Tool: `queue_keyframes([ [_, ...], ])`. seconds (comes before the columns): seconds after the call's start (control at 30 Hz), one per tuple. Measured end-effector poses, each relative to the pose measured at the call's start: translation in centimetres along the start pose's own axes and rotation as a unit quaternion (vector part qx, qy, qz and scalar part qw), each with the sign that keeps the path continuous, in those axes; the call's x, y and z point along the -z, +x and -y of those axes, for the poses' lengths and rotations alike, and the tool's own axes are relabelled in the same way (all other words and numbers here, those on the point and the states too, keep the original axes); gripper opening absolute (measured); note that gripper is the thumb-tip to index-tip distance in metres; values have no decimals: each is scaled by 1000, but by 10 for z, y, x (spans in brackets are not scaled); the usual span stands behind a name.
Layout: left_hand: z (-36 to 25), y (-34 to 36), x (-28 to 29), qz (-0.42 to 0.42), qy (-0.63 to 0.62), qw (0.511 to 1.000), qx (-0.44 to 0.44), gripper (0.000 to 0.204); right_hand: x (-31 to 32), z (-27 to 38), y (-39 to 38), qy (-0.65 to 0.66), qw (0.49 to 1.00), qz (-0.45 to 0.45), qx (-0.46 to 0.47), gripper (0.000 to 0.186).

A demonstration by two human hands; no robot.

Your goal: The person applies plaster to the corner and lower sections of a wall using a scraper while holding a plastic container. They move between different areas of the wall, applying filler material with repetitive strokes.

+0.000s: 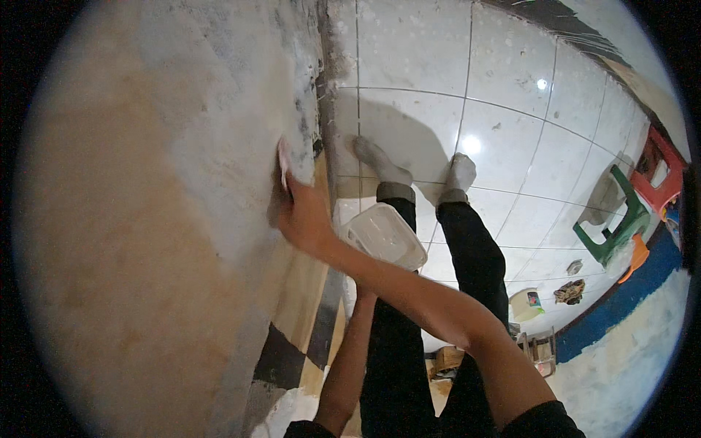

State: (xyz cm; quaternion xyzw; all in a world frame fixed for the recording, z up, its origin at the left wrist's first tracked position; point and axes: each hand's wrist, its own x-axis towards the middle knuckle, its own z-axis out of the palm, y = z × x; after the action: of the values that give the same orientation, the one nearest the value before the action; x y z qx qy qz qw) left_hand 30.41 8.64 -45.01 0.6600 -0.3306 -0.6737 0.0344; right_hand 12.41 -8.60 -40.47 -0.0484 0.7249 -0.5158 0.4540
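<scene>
My right arm reaches across to the wall [212,190] on the left. There, my right hand [303,219] is closed around a thin, flat pinkish blade like a putty scraper [284,162], its edge against a pale plastered patch. Beneath that forearm, a white plastic tub [387,233] is held up in front of my legs, with pale smears inside. My left arm [343,372] rises to the tub's near side. The right forearm covers most of my left hand [365,290], so its fingers are hidden, but the tub appears to rest in its grip.
White floor tiles [504,153] stretch right of the wall. A green plastic stool [621,219] and a red one [661,171] stand at the right, beside an orange object [637,257]. A pale container [526,303] and a crumpled rag [569,292] lie nearer. Dark checks [277,358] mark the lower wall.
</scene>
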Motion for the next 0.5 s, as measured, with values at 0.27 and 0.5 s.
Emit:
queue_keyframes([
  [0.27,-6,24,-43,1,-128,991,37,62,65,-43,62,-33,994,-49,-93,21],
  [0.5,-39,42,-71,70,72,988,-121,58,22,-6,-35,-28,995,86,33,47],
])
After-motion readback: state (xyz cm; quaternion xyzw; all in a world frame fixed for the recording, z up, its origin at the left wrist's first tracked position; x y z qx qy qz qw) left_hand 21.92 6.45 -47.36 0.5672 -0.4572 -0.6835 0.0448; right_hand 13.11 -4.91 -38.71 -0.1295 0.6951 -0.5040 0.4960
